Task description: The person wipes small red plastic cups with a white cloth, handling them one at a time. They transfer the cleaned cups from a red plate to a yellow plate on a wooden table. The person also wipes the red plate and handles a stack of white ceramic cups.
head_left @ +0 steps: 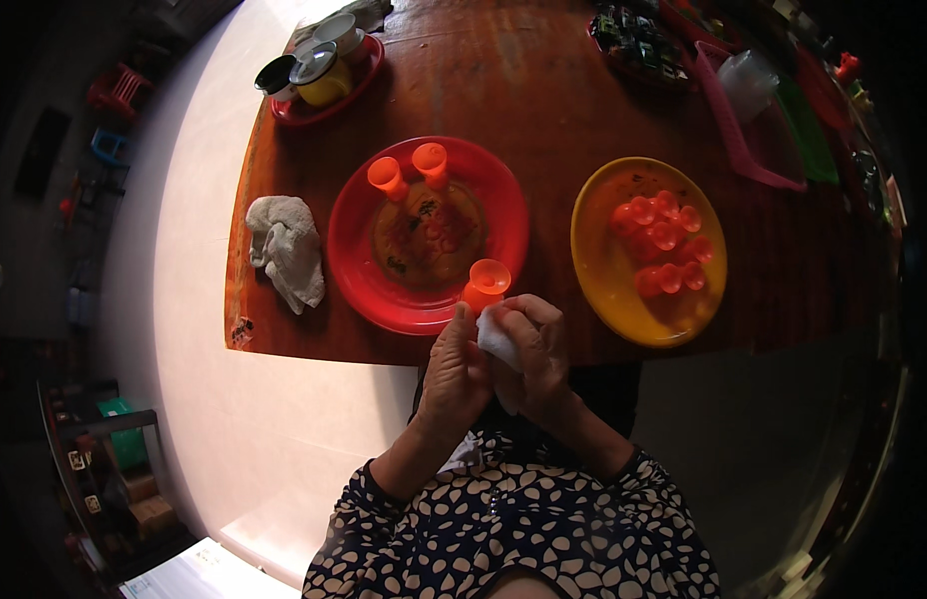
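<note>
Over the near rim of a red plate, my left hand is closed around a small orange plastic cup with a flared round mouth. My right hand pinches a white cloth against the cup's lower part, close to the left fingertips. Two more orange cups stand toward the far side of the red plate, which has water and dark bits in its middle. To the right, a yellow oval plate bears several orange cups lying close together.
A crumpled grey-white towel lies left of the red plate. At the far left, a red tray carries enamel mugs. Far right are a dish of dark small packets and a pink basket. The wooden table's near edge is before me.
</note>
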The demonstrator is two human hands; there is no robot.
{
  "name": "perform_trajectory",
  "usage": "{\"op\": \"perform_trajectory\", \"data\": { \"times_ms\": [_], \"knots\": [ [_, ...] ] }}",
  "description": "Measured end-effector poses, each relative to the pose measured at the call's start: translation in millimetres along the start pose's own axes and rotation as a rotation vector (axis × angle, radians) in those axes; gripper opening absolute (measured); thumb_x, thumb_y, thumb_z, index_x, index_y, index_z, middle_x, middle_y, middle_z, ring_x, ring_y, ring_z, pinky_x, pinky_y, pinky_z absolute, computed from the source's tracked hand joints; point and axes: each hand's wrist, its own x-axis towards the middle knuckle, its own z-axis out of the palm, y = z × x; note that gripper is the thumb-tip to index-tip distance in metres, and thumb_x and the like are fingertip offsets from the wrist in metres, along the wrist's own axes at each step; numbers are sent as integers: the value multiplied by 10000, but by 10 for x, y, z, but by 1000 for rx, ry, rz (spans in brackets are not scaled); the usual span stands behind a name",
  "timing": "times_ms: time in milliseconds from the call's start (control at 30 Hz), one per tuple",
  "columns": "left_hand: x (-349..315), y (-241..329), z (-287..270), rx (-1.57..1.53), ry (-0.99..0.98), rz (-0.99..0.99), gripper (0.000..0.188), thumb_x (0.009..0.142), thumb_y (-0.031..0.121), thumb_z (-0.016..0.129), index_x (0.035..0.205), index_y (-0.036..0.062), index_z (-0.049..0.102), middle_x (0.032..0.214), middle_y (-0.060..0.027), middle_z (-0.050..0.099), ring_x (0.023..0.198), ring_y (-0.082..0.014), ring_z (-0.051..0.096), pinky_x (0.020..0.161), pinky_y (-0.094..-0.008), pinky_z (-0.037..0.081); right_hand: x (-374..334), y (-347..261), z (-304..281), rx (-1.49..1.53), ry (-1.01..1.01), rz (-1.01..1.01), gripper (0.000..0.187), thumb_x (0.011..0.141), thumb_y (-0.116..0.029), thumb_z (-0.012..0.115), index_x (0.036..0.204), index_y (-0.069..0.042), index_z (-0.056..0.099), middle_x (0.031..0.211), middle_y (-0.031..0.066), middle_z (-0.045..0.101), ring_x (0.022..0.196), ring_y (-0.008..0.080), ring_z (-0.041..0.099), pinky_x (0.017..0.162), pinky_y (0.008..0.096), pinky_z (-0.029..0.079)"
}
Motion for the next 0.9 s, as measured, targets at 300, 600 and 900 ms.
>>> {"op": "perform_trajectory", "data": {
  "times_ms": [300, 600, 900],
  "knots": [
    [19, -51, 2, 60, -94, 37, 368, 976, 327, 546, 1250, 81, 540, 1254, -35, 574, 1147, -149, 516, 966, -316, 425, 212, 154, -94, 416, -21, 518, 237, 919, -130, 566, 1128, -23, 589, 1118, 112, 555, 977, 206, 581, 859, 295, 465],
    [150, 29, -97, -118, -20, -11, 456, 966, 380, 532, 1274, 44, 524, 1234, -82, 591, 1165, -186, 548, 1037, -334, 434, 78, 3, 44, 50, -141, 322, 462, 884, -87, 584, 1316, 46, 485, 1306, 194, 424, 1146, 322, 486, 951, 385, 445],
    [167, 49, -198, -176, -76, -18, 442, 959, 377, 548, 1215, 19, 569, 1151, -96, 639, 1059, -194, 600, 960, -331, 489, -123, -17, 155, -19, -167, 28, 468, 679, 34, 702, 1141, 27, 629, 1141, 176, 549, 1007, 319, 553, 830, 402, 503]
  ]
}}
